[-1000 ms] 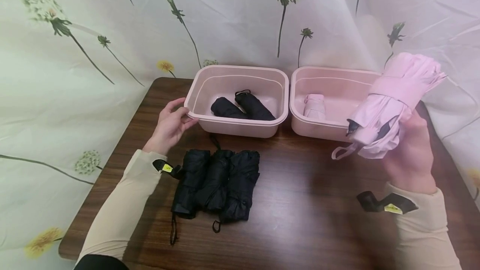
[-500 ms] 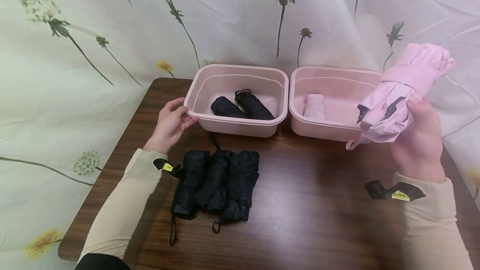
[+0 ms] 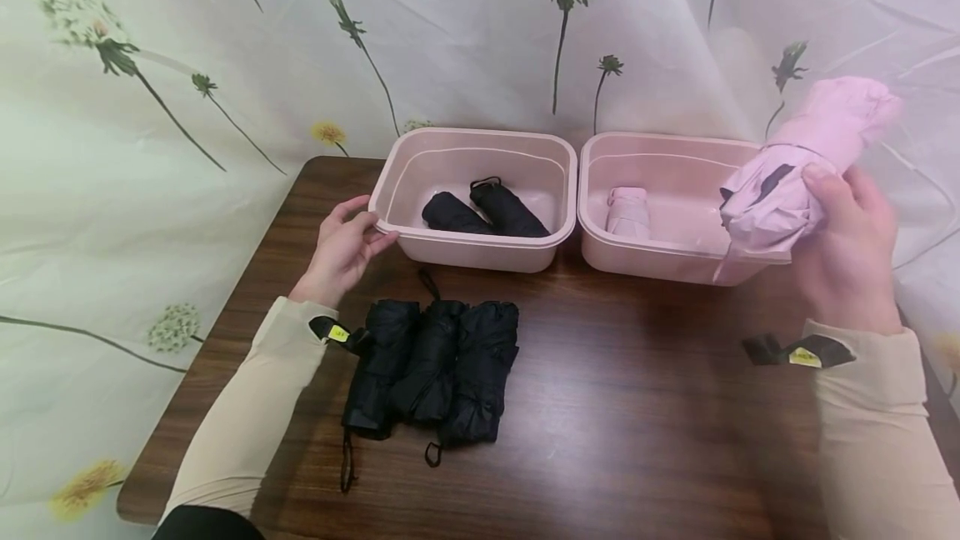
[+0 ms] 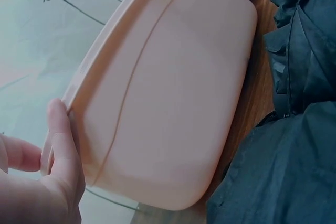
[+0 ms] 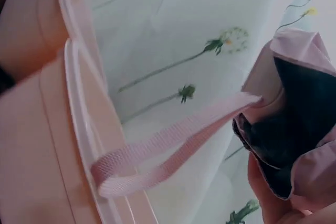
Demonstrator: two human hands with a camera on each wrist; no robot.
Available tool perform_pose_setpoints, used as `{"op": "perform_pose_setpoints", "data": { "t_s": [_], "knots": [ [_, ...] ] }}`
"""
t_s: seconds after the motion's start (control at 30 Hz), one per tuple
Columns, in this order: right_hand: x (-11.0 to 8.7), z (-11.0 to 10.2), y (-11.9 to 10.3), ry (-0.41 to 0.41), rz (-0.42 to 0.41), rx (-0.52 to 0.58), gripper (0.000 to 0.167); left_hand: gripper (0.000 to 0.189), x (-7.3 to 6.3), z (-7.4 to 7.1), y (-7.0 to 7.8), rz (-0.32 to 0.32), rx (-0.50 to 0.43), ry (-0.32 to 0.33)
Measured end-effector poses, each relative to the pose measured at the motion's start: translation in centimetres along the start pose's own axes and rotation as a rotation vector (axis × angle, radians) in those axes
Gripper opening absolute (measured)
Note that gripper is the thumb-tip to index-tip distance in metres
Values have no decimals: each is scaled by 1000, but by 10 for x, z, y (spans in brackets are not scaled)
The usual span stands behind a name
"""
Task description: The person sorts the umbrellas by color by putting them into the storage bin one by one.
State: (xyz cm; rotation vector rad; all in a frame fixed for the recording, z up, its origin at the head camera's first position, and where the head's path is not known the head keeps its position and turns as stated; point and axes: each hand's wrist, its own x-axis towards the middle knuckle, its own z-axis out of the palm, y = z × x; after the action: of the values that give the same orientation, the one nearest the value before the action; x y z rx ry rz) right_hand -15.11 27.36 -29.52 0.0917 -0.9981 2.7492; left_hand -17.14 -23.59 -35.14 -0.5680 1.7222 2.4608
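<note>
My right hand [image 3: 851, 248] grips a folded pink umbrella [image 3: 821, 157] above the right end of the right-hand pink bin [image 3: 645, 263]. The umbrella is tilted, its top pointing up and right, and its wrist strap [image 5: 173, 150] dangles before the bin's rim in the right wrist view. My left hand [image 3: 339, 252] pinches the rim at the left end of the other pink bin [image 3: 480, 255], thumb on one side and fingers on the other. Two folded black umbrellas [image 3: 510, 211] lie in that bin. A smaller pink folded umbrella [image 3: 628, 212] is inside the right-hand bin.
Three folded black umbrellas [image 3: 431, 369] lie side by side on the brown wooden table [image 3: 600, 407], in front of the left bin. The bins stand next to each other at the table's back, against a flower-printed cloth [image 3: 480, 40].
My right hand has lifted the pink umbrella a little up and to the right, tilting it. My left hand stays on the bin's rim.
</note>
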Motion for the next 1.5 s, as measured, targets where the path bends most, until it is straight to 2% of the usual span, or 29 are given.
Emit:
{"op": "perform_pose_setpoints", "data": {
  "t_s": [0.13, 0.4, 0.67, 0.87, 1.0, 1.17, 1.27, 1.5],
  "knots": [
    [8, -2, -2, 55, 51, -85, 39, 49, 0, -1, 0, 2, 1, -3],
    [19, -2, 6, 94, 59, -313, 45, 56, 1, -2, -1, 10, -18, -16],
    [25, -2, 14, 115, 56, -688, 63, 48, 2, -2, -4, 19, -21, -3],
    [30, -5, 21, 166, 78, -906, 79, 43, 4, -2, -7, 41, -18, -1],
    [33, -7, 24, 175, 102, -1042, 80, 40, 4, -3, -7, 48, -7, -2],
    [35, -10, 28, 162, 131, -1278, 77, 47, 4, -3, -6, 44, 17, 2],
    [35, -12, 29, 147, 160, -1348, 78, 49, 5, -2, -6, 40, 33, 4],
    [36, -15, 32, 125, 207, -1379, 80, 49, 5, -3, -7, 35, 47, 12]
  ]
}}
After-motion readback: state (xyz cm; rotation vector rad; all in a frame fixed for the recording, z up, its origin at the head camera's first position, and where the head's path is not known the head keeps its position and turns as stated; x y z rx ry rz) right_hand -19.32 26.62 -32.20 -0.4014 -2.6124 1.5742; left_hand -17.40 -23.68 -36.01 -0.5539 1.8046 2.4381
